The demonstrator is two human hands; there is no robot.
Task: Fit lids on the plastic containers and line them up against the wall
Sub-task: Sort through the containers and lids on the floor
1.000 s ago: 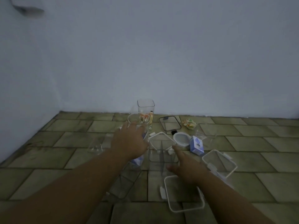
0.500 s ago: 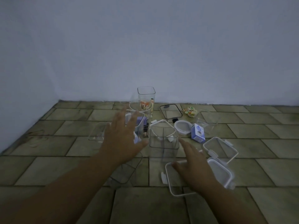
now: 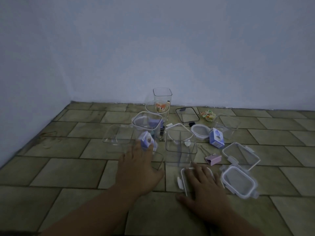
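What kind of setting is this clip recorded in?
Probably the floor in a corner of a bare indoor room: greenish floor tiles, plain white walls, and clear containers and lids spread on the floor, no table.

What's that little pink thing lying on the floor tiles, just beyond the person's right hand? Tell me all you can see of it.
It looks like a pink binder clip: a small folded pink body, seemingly metal, with thin wire handles stretching away toward the wall. It lies flat on the tiled floor, shut on nothing, between the clear square container and the white-rimmed lid. It seems to touch only the floor. The right hand is nearer the camera and apart from it.
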